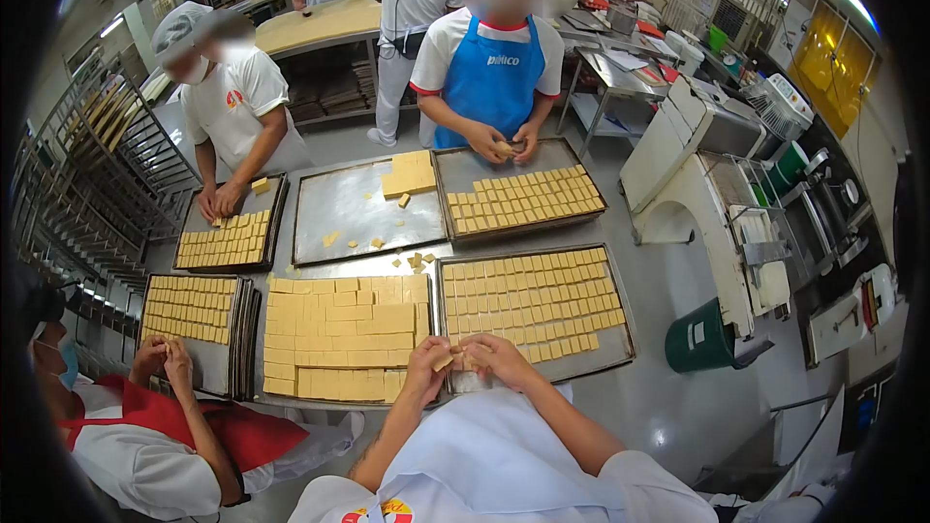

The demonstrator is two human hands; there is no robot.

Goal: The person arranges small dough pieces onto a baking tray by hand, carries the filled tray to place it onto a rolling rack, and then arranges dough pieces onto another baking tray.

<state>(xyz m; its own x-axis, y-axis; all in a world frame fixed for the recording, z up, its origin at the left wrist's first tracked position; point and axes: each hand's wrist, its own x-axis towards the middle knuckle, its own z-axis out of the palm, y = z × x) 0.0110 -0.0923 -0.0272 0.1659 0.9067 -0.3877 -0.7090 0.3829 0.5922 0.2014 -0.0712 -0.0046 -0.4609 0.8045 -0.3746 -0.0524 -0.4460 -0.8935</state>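
Head view, left hand (429, 365): pinching a small yellow dough piece (443, 363), held close to the body, likely for easy work with both hands.
Right hand (494, 358): bent in just beside the left, fingertips drawn together near the dough piece; exact grip hard to see.
Yellow blocks (523, 305): set in neat rows on the block tray (612, 340), just past the hands, likely in lines to save room.
Cut dough slabs (334, 324): lying flat, side by side, just left of the block tray, likely near for easy reach.
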